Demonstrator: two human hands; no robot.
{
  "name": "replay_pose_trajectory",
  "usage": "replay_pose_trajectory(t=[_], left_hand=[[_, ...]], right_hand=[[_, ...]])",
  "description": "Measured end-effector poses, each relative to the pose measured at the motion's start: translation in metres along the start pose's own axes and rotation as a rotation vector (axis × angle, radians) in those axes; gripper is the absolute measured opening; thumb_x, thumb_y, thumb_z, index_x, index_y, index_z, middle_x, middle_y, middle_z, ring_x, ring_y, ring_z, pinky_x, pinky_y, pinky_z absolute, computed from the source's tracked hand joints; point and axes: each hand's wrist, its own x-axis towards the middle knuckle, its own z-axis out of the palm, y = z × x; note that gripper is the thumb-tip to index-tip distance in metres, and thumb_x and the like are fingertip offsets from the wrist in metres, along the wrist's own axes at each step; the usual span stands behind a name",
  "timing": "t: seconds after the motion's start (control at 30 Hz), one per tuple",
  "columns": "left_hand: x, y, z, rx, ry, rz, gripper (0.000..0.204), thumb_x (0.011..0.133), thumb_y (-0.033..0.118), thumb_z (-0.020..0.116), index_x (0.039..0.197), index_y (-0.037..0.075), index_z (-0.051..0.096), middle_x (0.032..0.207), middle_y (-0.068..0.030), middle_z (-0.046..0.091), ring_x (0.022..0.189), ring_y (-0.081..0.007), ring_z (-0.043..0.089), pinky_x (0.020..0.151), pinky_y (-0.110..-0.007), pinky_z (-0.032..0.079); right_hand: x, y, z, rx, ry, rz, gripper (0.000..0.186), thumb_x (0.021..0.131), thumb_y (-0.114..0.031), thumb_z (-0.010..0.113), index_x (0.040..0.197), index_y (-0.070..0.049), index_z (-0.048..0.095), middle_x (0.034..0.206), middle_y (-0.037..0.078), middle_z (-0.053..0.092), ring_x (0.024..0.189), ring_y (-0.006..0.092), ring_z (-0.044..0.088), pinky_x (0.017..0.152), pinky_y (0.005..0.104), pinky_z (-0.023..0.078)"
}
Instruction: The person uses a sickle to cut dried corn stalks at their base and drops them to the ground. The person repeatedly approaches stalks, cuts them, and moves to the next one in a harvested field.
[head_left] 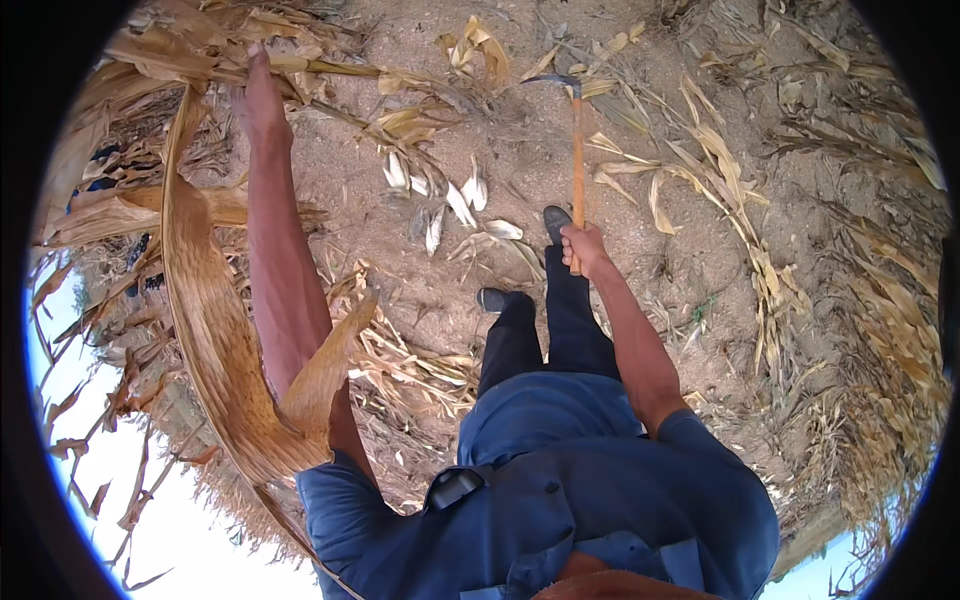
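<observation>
My right hand (583, 248) is closed round the lower end of a sickle's (578, 150) orange-brown wooden handle. The dark curved blade is at the far end, pointing left above the soil. Stretched out to the far left, my left hand (262, 95) is closed on a dry corn stalk (325, 67), its fingers partly hidden among leaves. A broad, dry brown leaf (215, 320) hangs close in front of my left forearm. Several pale husked ears of corn (460, 205) lie on the ground between my two hands, ahead of my feet.
Standing dry corn plants (110, 215) crowd the left side. Cut stalks (735, 190) lie across the bare brown soil (400, 260) on the right, with a thicker heap of leaves (890, 290) at the far right. My dark shoes (492, 299) rest on the soil.
</observation>
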Motion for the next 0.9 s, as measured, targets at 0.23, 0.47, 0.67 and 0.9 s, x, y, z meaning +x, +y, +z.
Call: replay_pose_trajectory(t=[0.23,0.47,0.67,0.9], left_hand=[[0.022,-0.057,-0.018,-0.187,-0.338,0.099,0.037,0.1,0.036,0.055,0.105,0.001,0.061,0.105,-0.0168,0.067,0.095,-0.0274,0.064,0.081,-0.036,0.053],[-0.025,-0.079,-0.06,-0.486,-0.219,0.111,0.032,0.098,0.035,0.059,0.103,0.003,0.06,0.102,-0.0124,0.063,0.107,-0.0322,0.061,0.098,-0.046,0.048],[-0.06,-0.11,-0.106,-0.553,-0.124,0.151,0.029,0.096,0.035,0.061,0.1,0.006,0.058,0.098,-0.0076,0.059,0.102,-0.0296,0.058,0.105,-0.054,0.042],[-0.133,-0.126,-0.23,-0.651,0.173,-0.03,0.031,0.098,0.036,0.059,0.094,0.006,0.058,0.088,-0.0082,0.058,0.093,-0.0283,0.057,0.103,-0.052,0.042]], right_hand=[[0.096,-0.019,0.096,-0.128,-0.069,-0.049,0.013,0.088,-0.009,0.061,0.081,-0.002,0.052,0.057,0.006,0.05,0.041,0.0146,0.047,0.037,0.0335,0.04],[0.199,-0.052,0.15,-0.57,-0.09,0.025,0.018,0.085,-0.008,0.059,0.069,-0.002,0.053,0.055,0.007,0.052,0.042,0.0174,0.05,0.038,0.0356,0.041],[0.228,-0.015,0.074,-0.63,-0.106,0.06,0.013,0.085,-0.011,0.06,0.078,-0.002,0.055,0.054,0.005,0.05,0.041,0.0151,0.046,0.036,0.034,0.036],[0.086,-0.025,0.058,-0.416,-0.097,0.198,0.012,0.089,-0.012,0.062,0.098,-0.011,0.053,0.062,0.001,0.048,0.044,0.0118,0.046,0.037,0.0303,0.037]])
